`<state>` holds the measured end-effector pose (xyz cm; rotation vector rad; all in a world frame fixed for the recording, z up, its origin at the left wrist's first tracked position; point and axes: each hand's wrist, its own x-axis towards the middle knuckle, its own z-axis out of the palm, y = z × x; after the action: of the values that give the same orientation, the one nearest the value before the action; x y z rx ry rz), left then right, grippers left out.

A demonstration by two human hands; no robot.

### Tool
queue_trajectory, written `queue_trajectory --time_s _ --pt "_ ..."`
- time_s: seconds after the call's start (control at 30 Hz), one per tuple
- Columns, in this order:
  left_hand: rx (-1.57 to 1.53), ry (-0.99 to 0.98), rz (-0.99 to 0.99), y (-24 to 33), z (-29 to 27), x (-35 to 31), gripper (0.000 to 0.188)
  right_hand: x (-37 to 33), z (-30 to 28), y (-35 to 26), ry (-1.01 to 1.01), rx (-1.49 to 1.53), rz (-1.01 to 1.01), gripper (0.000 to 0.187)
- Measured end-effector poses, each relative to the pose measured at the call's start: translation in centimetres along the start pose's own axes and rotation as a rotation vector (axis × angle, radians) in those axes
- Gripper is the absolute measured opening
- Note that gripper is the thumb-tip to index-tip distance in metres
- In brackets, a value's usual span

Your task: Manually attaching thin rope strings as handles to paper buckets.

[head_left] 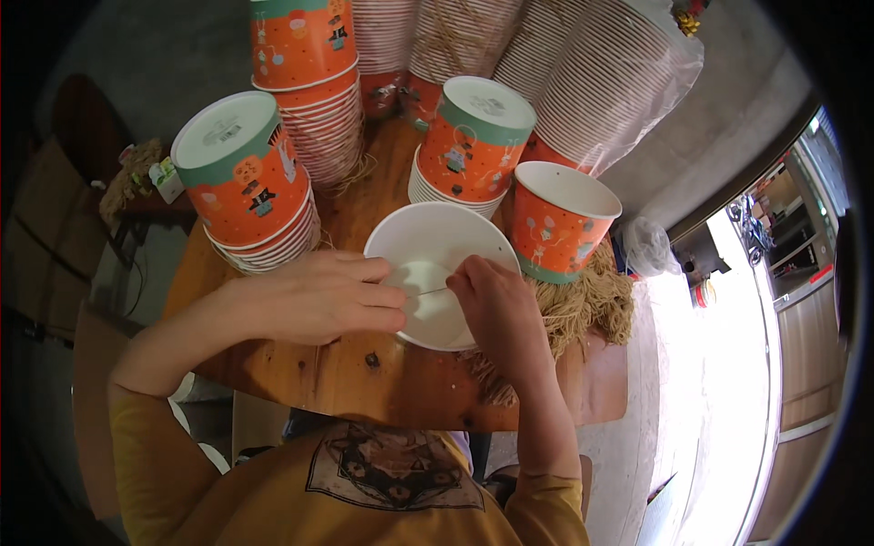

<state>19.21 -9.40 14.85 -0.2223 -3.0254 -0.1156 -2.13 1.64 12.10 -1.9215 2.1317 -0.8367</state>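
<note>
From where I stand, a short stack of upturned orange buckets [241, 187] sits far left, with a taller stack [314, 123] behind it, its top cut off. Next comes the left hand [314, 296], fingers loosely bent and slightly apart at the white-lined bucket's near-left rim; its thumb is hidden, so I can't tell whether they grip anything. The white-lined bucket [405, 238] is mouth-up at the near edge of the wooden surface [273, 373], its base out of sight. Inside, a thin strand [430, 292], too fine to identify, runs to the right hand [499, 309], whose fingers are pinched closed on its end. Behind, cloudy plastic blurs the bagged stacks [605, 91]. Rightmost, an upright orange bucket [557, 227] partly covers a heap of tan twine [592, 305].
</note>
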Motion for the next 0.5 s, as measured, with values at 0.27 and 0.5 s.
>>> queue_trajectory --time_s 0.27,0.5 --pt "0.2 0.097 0.031 -2.3 0.4 0.0 0.02 0.5 -2.1 0.3 -0.116 0.369 0.219 0.021" --pt "0.189 0.039 0.083 -2.1 0.2 0.6 0.017 1.2 -1.5 0.9 -0.006 0.113 0.067 0.02"
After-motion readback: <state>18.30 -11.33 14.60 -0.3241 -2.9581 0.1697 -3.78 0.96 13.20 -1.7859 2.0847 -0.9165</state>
